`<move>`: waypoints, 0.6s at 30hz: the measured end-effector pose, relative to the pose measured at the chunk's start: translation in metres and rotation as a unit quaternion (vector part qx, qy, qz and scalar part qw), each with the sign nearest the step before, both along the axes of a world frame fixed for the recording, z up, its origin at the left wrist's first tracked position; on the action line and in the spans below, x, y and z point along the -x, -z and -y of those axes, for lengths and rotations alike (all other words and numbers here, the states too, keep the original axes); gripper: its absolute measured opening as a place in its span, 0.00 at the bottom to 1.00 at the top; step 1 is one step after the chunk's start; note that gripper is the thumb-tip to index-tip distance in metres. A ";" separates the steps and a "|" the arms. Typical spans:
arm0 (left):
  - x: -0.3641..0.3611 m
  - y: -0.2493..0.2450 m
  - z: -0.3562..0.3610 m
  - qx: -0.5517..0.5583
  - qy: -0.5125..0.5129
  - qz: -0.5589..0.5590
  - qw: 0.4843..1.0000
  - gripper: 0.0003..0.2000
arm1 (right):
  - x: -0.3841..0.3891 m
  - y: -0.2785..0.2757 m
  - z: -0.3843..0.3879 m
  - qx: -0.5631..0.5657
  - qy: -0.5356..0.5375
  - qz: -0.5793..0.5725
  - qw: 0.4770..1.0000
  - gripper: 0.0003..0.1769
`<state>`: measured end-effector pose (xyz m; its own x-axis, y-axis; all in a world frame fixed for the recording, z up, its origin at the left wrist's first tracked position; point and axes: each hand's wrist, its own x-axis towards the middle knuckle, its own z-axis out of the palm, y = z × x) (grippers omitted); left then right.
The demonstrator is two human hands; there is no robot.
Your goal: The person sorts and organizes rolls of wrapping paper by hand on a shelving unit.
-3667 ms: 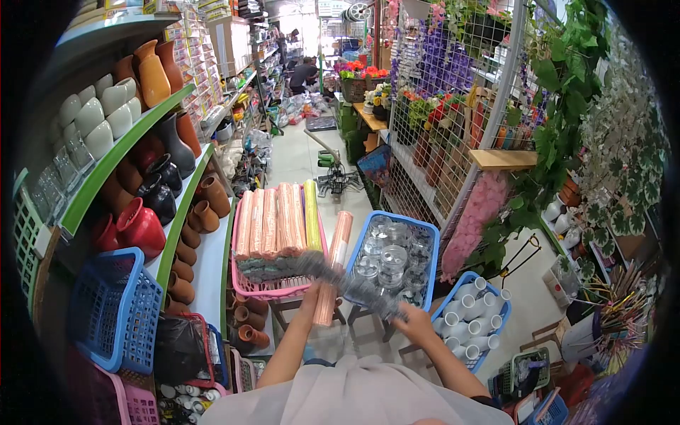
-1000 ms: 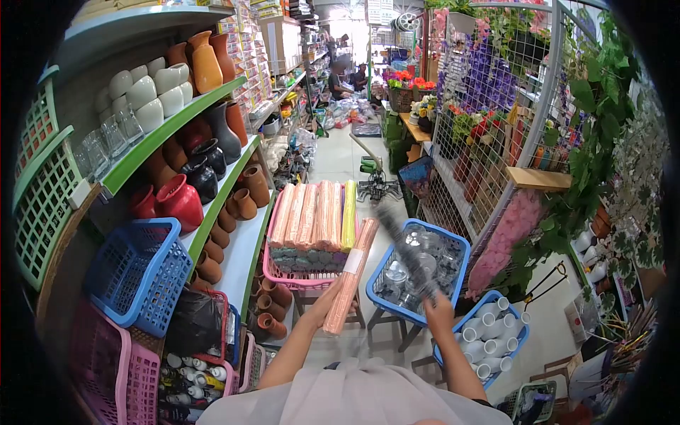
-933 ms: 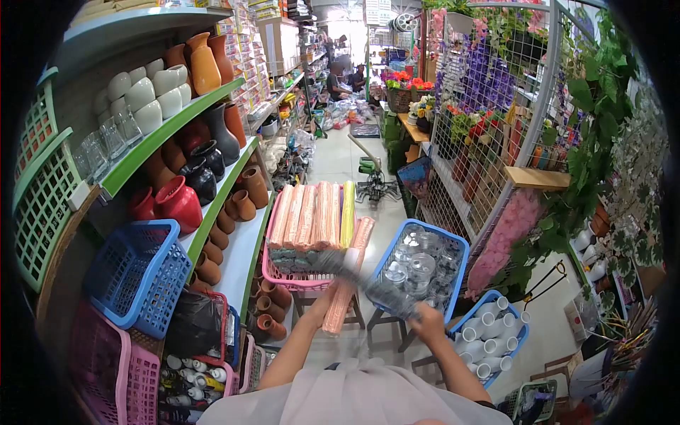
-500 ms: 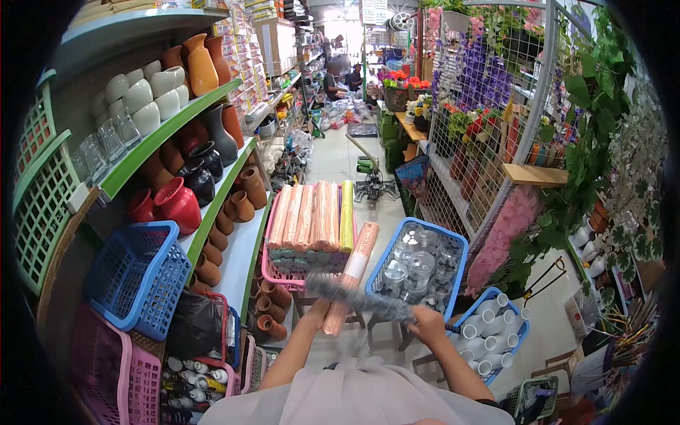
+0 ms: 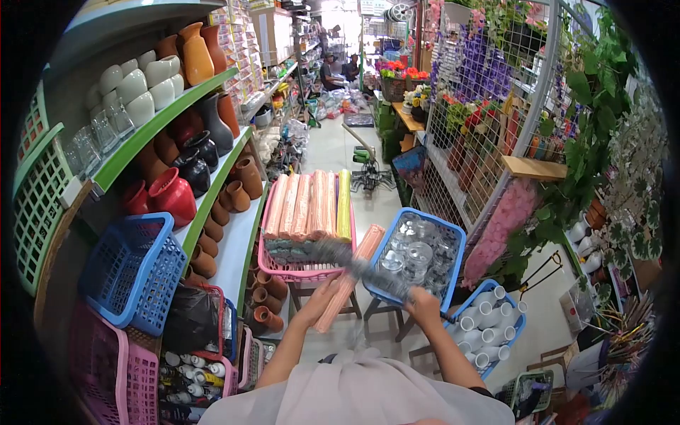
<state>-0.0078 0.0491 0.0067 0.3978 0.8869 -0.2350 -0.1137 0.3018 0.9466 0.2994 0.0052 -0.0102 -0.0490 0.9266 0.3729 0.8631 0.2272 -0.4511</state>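
1. Left hand (image 5: 320,296) is wrapped round the lower end of a pink roll (image 5: 369,244). It holds the roll at a slant just right of the pink basket (image 5: 297,273), with the top end tipped away from the person.
2. Right hand (image 5: 425,306) is clenched on the handle of a grey duster (image 5: 340,253). The duster head is motion-blurred. It lies across the pink roll at about mid-length and looks to be touching it, with its tip over the front right corner of the pink basket.
3. The pink basket sits on a wooden stand and holds a row of matching rolls (image 5: 304,205) lying side by side. One yellow-green roll (image 5: 343,202) lies at its right edge.
4. Progress, my read: one roll is out of the pink basket and mid-stroke under the duster, so that piece is in work and not yet back in the row. The wrap is too small and blurred to show whether it's clean. I can't tell which rolls in the basket have been done, so the count of what's left is unknown.
5. Just right of the pink basket is a blue basket (image 5: 455,239) of clear glass pieces (image 5: 418,252). Further right, and nearer the person, a second blue basket (image 5: 522,327) holds white cups (image 5: 485,322). Neither hand touches these.
6. Left of the pink basket are shelves of clay pots (image 5: 237,191). Far beyond it down the aisle are other people (image 5: 329,71), well apart from the work.
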 end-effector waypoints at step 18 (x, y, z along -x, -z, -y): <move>0.044 -0.008 0.023 -0.018 -0.131 0.106 0.986 0.26 | -0.003 0.052 -0.058 0.058 0.100 0.097 0.988 0.23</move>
